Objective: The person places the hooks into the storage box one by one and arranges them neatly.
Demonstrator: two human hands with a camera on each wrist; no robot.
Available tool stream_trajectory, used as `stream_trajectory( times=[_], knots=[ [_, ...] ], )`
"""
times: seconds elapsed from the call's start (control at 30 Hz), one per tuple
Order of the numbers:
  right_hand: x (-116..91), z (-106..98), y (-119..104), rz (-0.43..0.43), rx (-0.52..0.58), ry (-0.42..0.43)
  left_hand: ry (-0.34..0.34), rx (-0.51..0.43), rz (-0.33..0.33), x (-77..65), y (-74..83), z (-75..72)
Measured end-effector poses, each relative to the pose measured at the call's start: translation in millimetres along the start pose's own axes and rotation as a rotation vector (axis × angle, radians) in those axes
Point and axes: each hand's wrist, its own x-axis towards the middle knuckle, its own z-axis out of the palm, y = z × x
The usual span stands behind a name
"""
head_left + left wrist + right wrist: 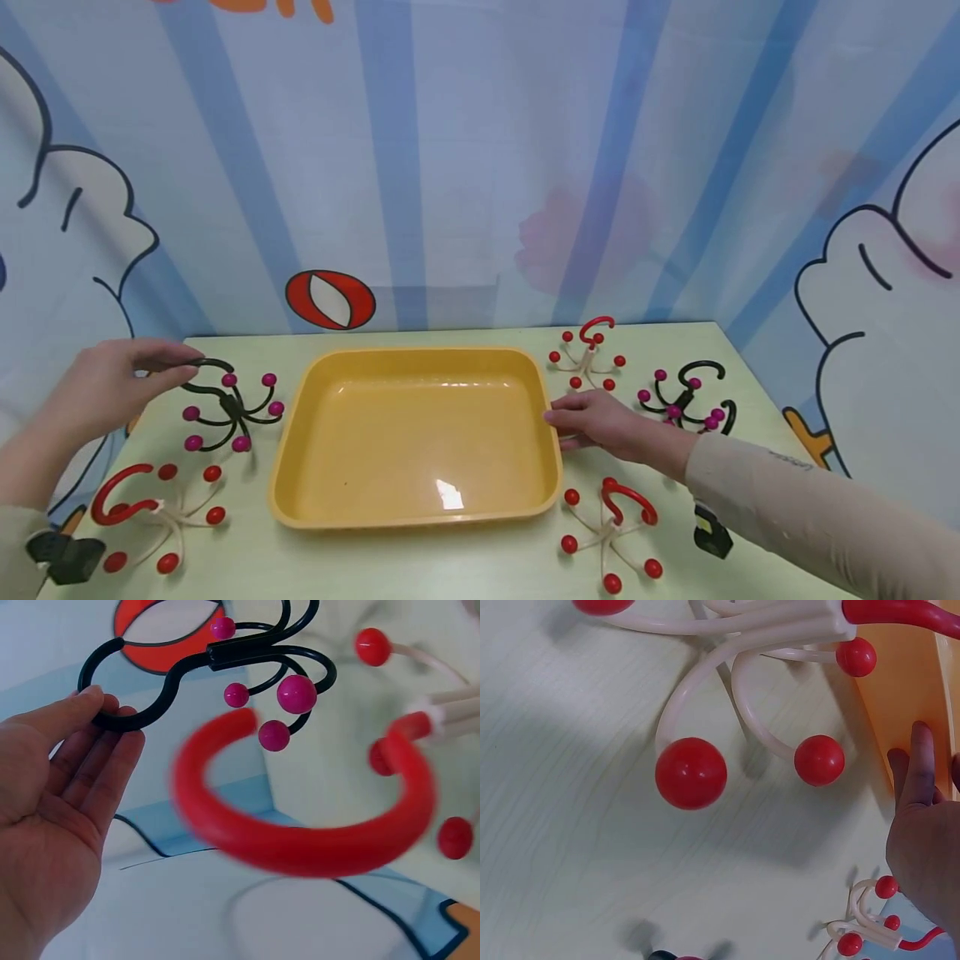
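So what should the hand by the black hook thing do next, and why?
Probably curl the fingers round the hook and lift. The left hand only touches the top loop of the black hanger with straight fingers, so it has no real hold yet. The hanger sits on the table beside the yellow tray, whose right rim the right hand touches.

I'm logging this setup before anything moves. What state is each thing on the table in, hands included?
Yellow rectangular plastic tray: upright, nothing in it.
Black hook hanger with magenta balls, left of the tray: on the table, hook touched by the left hand.
Left hand: fingers straight, at that hook.
Right hand: fingers on the tray's right rim.
Three red-and-cream hook hangers: lying untouched.
Second black hook hanger: lying untouched.
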Motion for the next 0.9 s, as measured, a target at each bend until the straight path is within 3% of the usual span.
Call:
stream_trajectory(
  times=[0.33, 0.57, 0.9],
  knots=[
    [0, 0, 0, -0.004, 0.003, -0.002, 0.054, 0.007, 0.016, 6.9, 24.8, -27.7],
    [1, 1, 0, 0.008, 0.015, 0.004, 0.077, -0.006, 0.036, 12.6, 51.0, -38.9],
    [0, 0, 0, 0.009, 0.038, -0.011, -0.015, -0.069, 0.078, 22.0, 96.4, -43.4]
  ],
)
